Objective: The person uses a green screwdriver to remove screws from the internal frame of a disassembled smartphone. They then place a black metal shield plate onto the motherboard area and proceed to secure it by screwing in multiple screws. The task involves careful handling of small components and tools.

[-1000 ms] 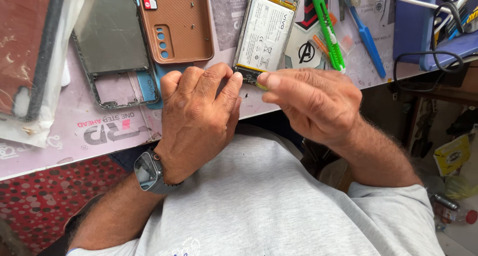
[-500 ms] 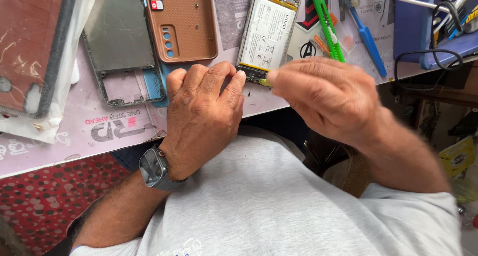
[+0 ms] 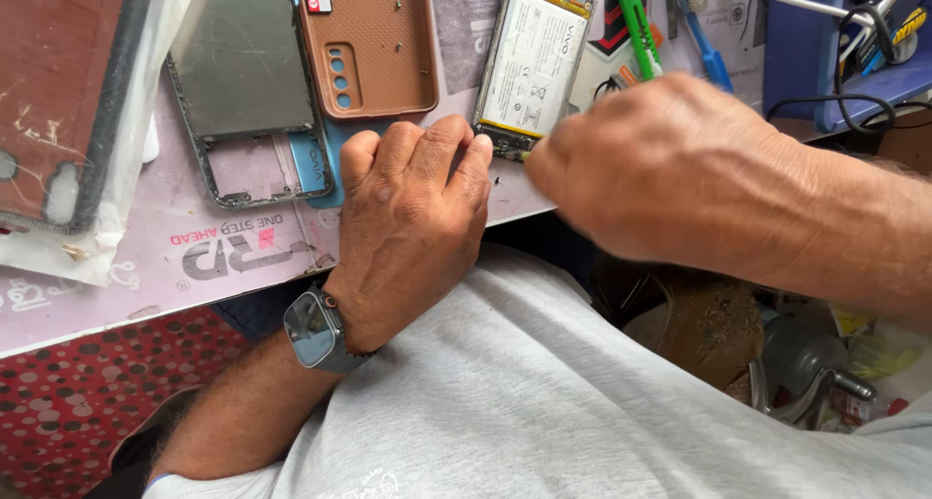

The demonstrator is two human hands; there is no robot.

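Across the upper frame runs the pale work mat (image 3: 243, 256), parts laid flat within reach. At upper centre the opened phone (image 3: 532, 57) lies battery up. The left hand (image 3: 413, 222), fingers curled shut and seemingly empty, braces beside its lower corner. The right hand (image 3: 670, 164) pinches at that corner; I cannot tell what it holds. Upper left: orange case (image 3: 374, 48), grey frame (image 3: 238, 82).

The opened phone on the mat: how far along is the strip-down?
Done: the opened phone lies battery-up, its metal frame and brown case set aside, loose screws on the case. In hand: the left hand steadies the phone's lower corner while the right hand works at its bottom edge; any tool is hidden. Left: the battery still sits in the body, nothing refitted.
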